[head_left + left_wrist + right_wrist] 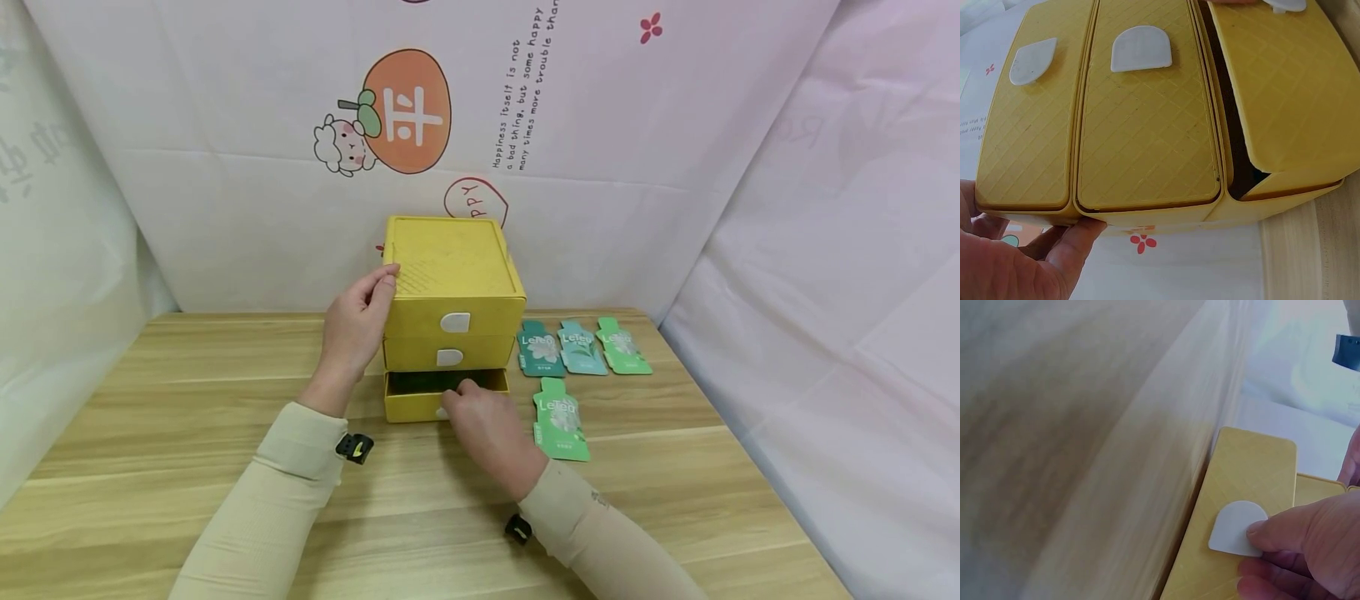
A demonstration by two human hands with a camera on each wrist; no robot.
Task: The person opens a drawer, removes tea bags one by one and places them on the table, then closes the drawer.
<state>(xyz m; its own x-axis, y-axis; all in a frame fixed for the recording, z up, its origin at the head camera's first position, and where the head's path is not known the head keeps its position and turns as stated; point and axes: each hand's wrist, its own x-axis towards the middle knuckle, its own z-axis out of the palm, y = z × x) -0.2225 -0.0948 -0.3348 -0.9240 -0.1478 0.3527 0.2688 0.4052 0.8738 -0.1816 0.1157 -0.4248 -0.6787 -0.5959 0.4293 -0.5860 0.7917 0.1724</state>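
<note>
A yellow box with three stacked drawers (456, 258) stands on the wooden table, each drawer front bearing a white rounded tab. Its bottom drawer (412, 408) is pulled partly out; what lies in its dark inside cannot be made out. My left hand (358, 321) holds the box's upper left edge, fingertips at the top and thumb against the side. At the bottom drawer's front, my right hand (491, 429) pinches the white tab (1235, 528), with the thumb on its face and the other fingers curled by the drawer front.
Right of the box lie several flat LeTea packets: a dark teal one (541, 350), a light blue one (582, 348), a green one (624, 347) and another green one (561, 421) nearer me. A printed white cloth (600, 225) hangs behind the table.
</note>
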